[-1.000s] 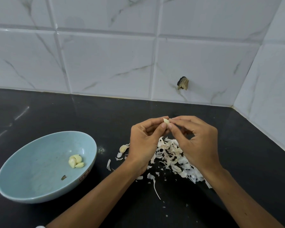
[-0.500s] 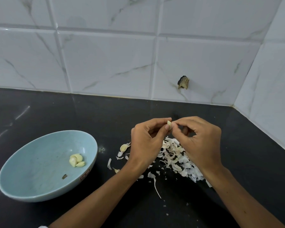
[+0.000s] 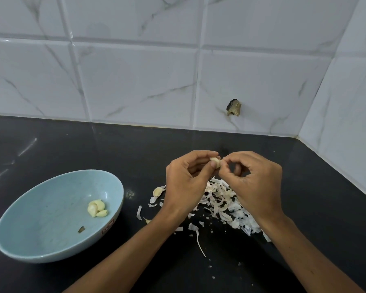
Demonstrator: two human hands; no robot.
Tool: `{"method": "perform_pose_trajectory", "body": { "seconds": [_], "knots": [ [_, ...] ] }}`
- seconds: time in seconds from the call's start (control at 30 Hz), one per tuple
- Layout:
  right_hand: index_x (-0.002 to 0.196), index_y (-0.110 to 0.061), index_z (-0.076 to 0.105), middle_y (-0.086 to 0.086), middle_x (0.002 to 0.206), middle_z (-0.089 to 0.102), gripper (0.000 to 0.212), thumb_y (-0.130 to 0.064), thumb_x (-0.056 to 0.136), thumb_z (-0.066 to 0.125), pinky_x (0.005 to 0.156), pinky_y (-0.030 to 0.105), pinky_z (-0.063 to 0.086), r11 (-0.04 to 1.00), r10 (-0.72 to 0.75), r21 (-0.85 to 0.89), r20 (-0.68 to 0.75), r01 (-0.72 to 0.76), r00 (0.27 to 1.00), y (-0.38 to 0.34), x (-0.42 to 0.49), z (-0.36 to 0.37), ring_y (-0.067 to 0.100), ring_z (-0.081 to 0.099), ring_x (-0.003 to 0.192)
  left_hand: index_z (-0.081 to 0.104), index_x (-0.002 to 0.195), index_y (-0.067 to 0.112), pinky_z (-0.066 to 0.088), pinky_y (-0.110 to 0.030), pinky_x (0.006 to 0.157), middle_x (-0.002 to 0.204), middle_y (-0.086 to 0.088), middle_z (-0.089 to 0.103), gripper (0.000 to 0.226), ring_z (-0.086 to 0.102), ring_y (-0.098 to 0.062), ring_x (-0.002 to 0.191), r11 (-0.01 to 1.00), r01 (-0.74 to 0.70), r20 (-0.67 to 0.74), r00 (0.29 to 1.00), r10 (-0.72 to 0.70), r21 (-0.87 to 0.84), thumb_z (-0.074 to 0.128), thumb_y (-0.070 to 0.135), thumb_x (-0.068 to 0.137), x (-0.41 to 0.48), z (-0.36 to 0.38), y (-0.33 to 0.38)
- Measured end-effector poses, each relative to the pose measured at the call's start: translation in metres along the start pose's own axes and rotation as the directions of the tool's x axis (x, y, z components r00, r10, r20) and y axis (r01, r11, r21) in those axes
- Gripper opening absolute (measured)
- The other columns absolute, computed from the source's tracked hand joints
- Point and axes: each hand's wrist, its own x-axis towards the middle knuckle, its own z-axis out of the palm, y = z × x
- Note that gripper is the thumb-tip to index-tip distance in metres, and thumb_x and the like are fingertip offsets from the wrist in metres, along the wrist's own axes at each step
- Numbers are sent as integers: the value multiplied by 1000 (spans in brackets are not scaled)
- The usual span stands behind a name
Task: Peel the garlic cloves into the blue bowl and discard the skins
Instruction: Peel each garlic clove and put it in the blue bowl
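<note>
Black and glossy, the stone worktop runs under a wall of white marble-veined tiles. At the left stands a pale blue oval bowl with a small cluster of peeled, cream-yellow garlic cloves lying inside near its right wall (a dark fleck sits lower down on the bowl's floor). Just right of the bowl, an unpeeled garlic clove lies on the worktop among a few stray flakes. Next comes the left hand, raised above the worktop, its thumb and forefinger closed on a small pale garlic clove. The clove is held in the air between both hands, well apart from the bowl. The right hand meets it from the other side, its fingers pinched together on the clove's right end. Beneath and between the hands spreads a loose heap of white papery garlic skins, trailing toward the right forearm. On the wall above, a dark chipped hole breaks one tile.
</note>
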Motion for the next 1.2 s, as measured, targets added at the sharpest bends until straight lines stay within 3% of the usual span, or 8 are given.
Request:
{"method": "perform_pose_trajectory", "body": {
  "seconds": [0.33,0.5,0.67,0.8,0.87,1.03,1.13,1.2],
  "knots": [
    [72,-13,75,-7,73,68,12,-2,76,80,54,24,47,1000,-4,27,47,2,999,0,-2,1,13,55,52,74,107,10,61,-38,89,98,-3,79,15,77,-20,93,996,54,-63,996,-59,-74,71,5,93,5,-5,2],
    [73,-15,76,-9,73,69,14,-1,76,81,55,23,47,999,-18,34,104,14,994,-1,-2,1,13,55,53,73,106,9,61,-31,86,95,-5,79,14,77,-21,91,991,72,-83,993,-82,-117,72,5,93,7,-6,3],
    [81,-16,76,-12,77,68,9,-9,86,76,60,17,48,1000,-8,25,283,1,959,4,-2,1,9,61,67,71,106,7,60,-26,85,95,-7,79,15,77,-21,94,983,83,-120,987,-104,-166,71,2,92,10,-9,3],
    [94,-19,78,-14,84,69,15,-21,99,64,70,10,46,999,53,-32,467,-44,883,17,4,-6,3,63,83,72,106,7,61,-33,87,96,-8,79,18,77,-21,94,985,96,-139,983,-116,-142,74,1,89,11,-12,1],
    [93,-20,78,-16,80,67,13,-27,96,67,70,8,45,996,82,-74,515,-51,853,21,5,-9,0,62,83,72,105,9,61,-36,88,97,-7,79,19,77,-21,92,988,107,-144,982,-122,-113,75,2,88,11,-13,-1],
    [77,-24,75,-13,64,62,12,-28,78,86,62,13,48,986,148,-140,474,-91,868,23,7,-14,7,62,71,74,105,9,61,-30,83,93,-7,79,18,77,-20,90,985,134,-149,978,-149,-105,77,8,87,11,-13,-2],
    [79,-26,77,-14,68,65,10,-20,81,83,61,11,46,981,156,-172,465,-83,871,24,9,-15,7,61,65,75,105,9,61,-27,80,93,-6,79,18,77,-19,89,985,147,-146,976,-160,-93,77,9,87,11,-13,-1],
    [84,-31,80,-13,74,66,19,-12,88,76,67,19,50,976,156,-210,453,-66,878,25,9,-16,1,62,66,75,104,9,62,-27,80,92,-5,79,17,77,-19,88,985,153,-144,976,-164,-84,77,10,87,11,-13,-1]
  ]
}}
